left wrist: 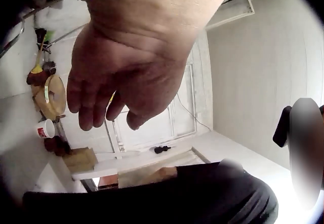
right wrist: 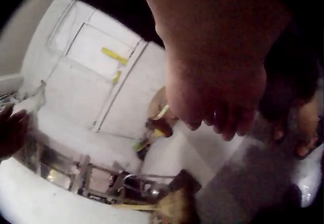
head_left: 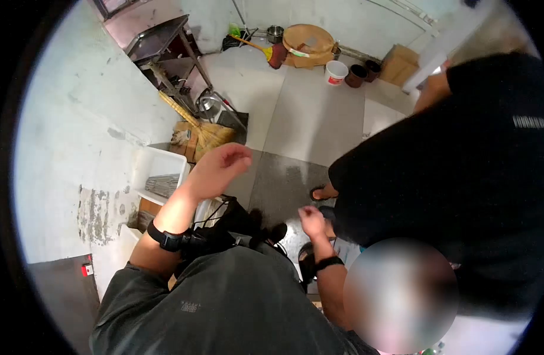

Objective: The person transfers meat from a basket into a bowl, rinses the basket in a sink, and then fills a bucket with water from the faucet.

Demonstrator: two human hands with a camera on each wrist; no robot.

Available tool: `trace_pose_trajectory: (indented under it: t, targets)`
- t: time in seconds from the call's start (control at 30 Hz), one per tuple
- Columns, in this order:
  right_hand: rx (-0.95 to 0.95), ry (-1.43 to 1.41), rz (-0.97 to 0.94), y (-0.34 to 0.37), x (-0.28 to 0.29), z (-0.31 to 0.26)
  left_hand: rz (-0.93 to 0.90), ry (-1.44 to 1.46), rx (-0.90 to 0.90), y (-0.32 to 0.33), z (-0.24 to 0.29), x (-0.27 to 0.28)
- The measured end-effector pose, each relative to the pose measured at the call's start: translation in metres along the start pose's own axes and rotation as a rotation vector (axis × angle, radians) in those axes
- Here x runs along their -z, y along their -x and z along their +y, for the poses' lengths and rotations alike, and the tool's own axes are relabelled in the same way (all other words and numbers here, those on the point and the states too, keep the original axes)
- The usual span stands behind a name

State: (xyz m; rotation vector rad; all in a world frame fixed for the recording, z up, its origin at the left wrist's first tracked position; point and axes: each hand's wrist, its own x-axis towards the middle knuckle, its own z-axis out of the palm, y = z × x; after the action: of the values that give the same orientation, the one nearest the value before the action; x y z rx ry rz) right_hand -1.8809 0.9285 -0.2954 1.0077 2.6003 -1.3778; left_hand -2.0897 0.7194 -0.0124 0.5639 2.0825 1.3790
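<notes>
A dark grey shirt (head_left: 236, 296) on the person wearing the camera fills the near foreground. The left grip (head_left: 219, 168) is raised in the air, released, its fingers loosely bent. The right grip (head_left: 313, 223) hangs lower, likewise released, near another person in a black top (head_left: 437, 171); whether it touches that clothing cannot be told. In the head view, a straw broom (head_left: 213, 136) shows just beyond the left grip, its handle slanting up and left. A white bin (head_left: 159, 158) holding grey strips sits by the wall (head_left: 65, 124), beside the left forearm.
</notes>
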Motion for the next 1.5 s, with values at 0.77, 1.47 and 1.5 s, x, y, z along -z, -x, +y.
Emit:
trace_pose_trajectory:
  t: [0.77, 1.47, 1.5]
  targets:
    - [-0.670, -0.631, 0.332, -0.320, 0.114, -0.122, -0.043, 0.066, 0.076, -0.404, 0.000, 0.200]
    - [-0.700, -0.682, 0.436, -0.688, 0.238, -0.078, -0.069, -0.039, 0.021, -0.767, 0.119, 0.152]
    - [-0.716, -0.691, 0.444, -0.700, 0.246, -0.089, -0.107, -0.063, 0.026, -0.783, 0.121, 0.148]
